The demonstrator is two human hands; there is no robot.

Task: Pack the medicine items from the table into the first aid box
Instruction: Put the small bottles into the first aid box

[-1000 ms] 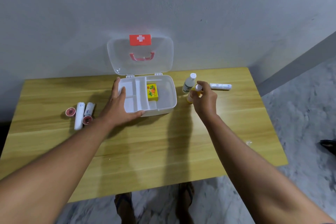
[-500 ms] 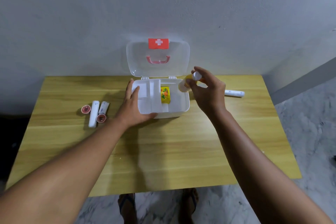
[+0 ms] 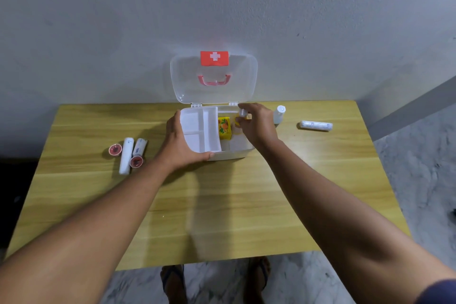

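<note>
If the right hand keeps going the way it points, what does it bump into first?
Probably the yellow box inside the first aid box: the right hand, holding a small bottle, points left and down toward it; depth is unclear.

I observe the open first aid box [image 3: 237, 153] on the wooden table [image 3: 222, 205]. My left hand [image 3: 181, 142] grips its front-left corner. My right hand [image 3: 256, 122] holds a small yellow bottle [image 3: 243, 116] over the right compartment, beside a yellow carton [image 3: 224, 128].
</note>
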